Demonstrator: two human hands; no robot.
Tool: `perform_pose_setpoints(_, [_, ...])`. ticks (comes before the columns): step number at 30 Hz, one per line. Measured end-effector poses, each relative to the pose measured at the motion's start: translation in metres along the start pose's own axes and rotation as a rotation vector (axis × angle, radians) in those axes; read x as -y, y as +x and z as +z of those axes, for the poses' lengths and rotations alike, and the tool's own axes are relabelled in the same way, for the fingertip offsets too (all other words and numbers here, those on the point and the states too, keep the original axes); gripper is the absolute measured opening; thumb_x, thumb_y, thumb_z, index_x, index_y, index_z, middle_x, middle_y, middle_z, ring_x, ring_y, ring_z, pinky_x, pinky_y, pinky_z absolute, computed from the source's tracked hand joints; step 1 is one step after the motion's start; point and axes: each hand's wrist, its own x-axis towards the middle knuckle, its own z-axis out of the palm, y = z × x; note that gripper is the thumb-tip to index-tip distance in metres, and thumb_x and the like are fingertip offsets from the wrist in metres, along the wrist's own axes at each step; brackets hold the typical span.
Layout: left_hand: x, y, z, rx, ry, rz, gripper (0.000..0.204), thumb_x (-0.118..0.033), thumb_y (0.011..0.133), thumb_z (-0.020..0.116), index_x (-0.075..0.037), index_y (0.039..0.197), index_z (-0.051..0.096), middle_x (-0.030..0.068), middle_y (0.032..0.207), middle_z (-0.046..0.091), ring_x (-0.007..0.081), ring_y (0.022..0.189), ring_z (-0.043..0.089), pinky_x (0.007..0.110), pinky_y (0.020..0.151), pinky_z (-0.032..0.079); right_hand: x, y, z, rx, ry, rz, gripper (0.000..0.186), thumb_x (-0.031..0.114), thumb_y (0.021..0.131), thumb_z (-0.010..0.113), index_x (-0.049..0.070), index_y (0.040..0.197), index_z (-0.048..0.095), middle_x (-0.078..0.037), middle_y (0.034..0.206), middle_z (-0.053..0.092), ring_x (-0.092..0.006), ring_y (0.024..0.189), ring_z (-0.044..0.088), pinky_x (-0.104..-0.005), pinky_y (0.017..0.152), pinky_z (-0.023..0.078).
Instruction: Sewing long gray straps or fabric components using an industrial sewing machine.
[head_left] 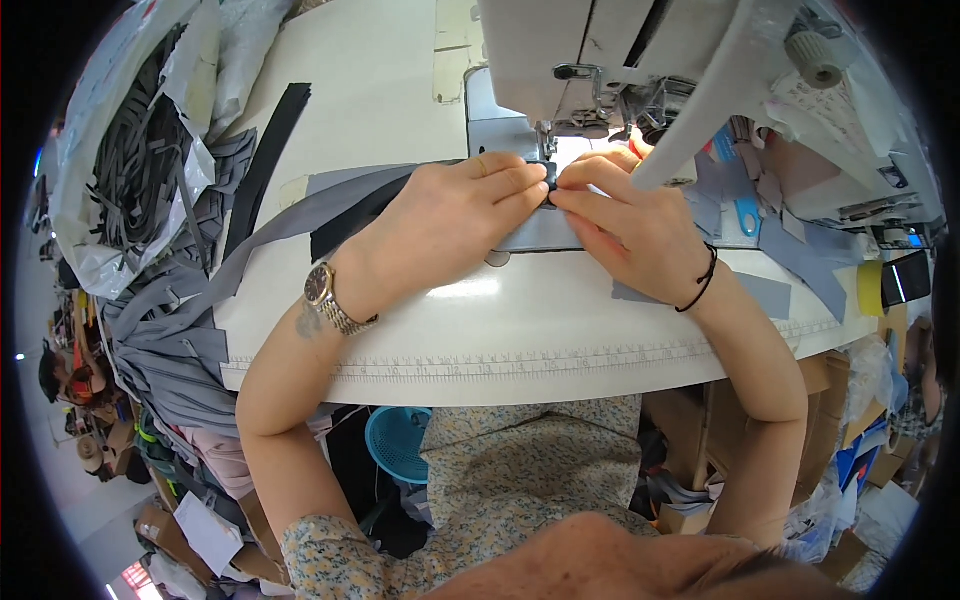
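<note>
Dark cloth (552, 172) lies at one o'clock, by the sewing machine (545, 60). The right hand (640, 225) seemingly pinches its edge; the left hand (440, 215) rests over it, grip untellable. Lining-up seems underway; next calls for steady, flat guiding.

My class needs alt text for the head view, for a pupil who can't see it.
A person's left-hand grip and right-hand grip meet at a small black piece beside a white sewing machine's needle area. Grey fabric strips trail left across the white table, near a plastic bag of dark-grey strips.
</note>
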Motion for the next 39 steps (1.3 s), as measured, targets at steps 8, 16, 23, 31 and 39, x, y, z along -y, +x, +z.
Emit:
perform_pose_setpoints(8, [0.005, -0.001, -0.009, 0.001, -0.325, -0.139, 0.023, -0.003, 0.082, 0.072, -0.004, 0.104, 0.071, 0.0064, 0.118, 0.070, 0.0281, 0.098, 0.070, 0.036, 0.080, 0.059, 0.006, -0.001, -0.007, 0.041, -0.029, -0.018, 0.025, 0.000, 0.076, 0.071, 0.004, 0.101, 0.069, -0.008, 0.112, 0.063, -0.0287, 0.103, 0.064, -0.0370, 0.077, 0.055])
perform_pose_setpoints(16, [0.007, -0.008, 0.003, -0.041, -0.291, -0.088, 0.023, 0.000, 0.083, 0.069, -0.003, 0.105, 0.070, 0.0104, 0.121, 0.069, 0.0307, 0.103, 0.069, 0.040, 0.086, 0.058, 0.014, -0.006, 0.001, -0.003, -0.183, -0.009, 0.023, 0.017, 0.084, 0.068, 0.005, 0.104, 0.071, -0.003, 0.110, 0.069, -0.0188, 0.082, 0.067, -0.0658, 0.112, 0.028])
perform_pose_setpoints(23, [0.007, 0.000, 0.006, -0.009, -0.254, -0.152, 0.028, 0.004, 0.081, 0.066, -0.003, 0.108, 0.069, 0.0123, 0.126, 0.066, 0.0302, 0.112, 0.066, 0.039, 0.093, 0.055, 0.008, -0.004, -0.010, 0.089, -0.194, 0.065, 0.035, 0.012, 0.083, 0.071, 0.006, 0.117, 0.068, -0.009, 0.125, 0.064, -0.0297, 0.114, 0.061, -0.0432, 0.093, 0.047])
perform_pose_setpoints(31, [0.010, -0.004, 0.012, -0.047, -0.275, -0.160, 0.033, 0.006, 0.083, 0.064, -0.002, 0.115, 0.067, 0.0129, 0.128, 0.064, 0.0319, 0.115, 0.064, 0.041, 0.095, 0.054, 0.002, -0.002, -0.004, 0.015, -0.132, 0.041, 0.028, 0.017, 0.084, 0.070, 0.007, 0.110, 0.071, -0.007, 0.105, 0.071, -0.0289, 0.105, 0.064, -0.0646, 0.115, 0.025])
perform_pose_setpoints(39, [0.012, 0.004, 0.017, -0.059, -0.174, -0.176, 0.040, 0.001, 0.086, 0.063, -0.004, 0.126, 0.064, 0.0162, 0.127, 0.064, 0.0365, 0.115, 0.061, 0.045, 0.099, 0.050, -0.002, -0.003, -0.007, 0.031, -0.152, 0.072, 0.033, 0.020, 0.084, 0.071, 0.008, 0.115, 0.069, -0.009, 0.107, 0.069, -0.0288, 0.107, 0.063, -0.0638, 0.114, 0.027])
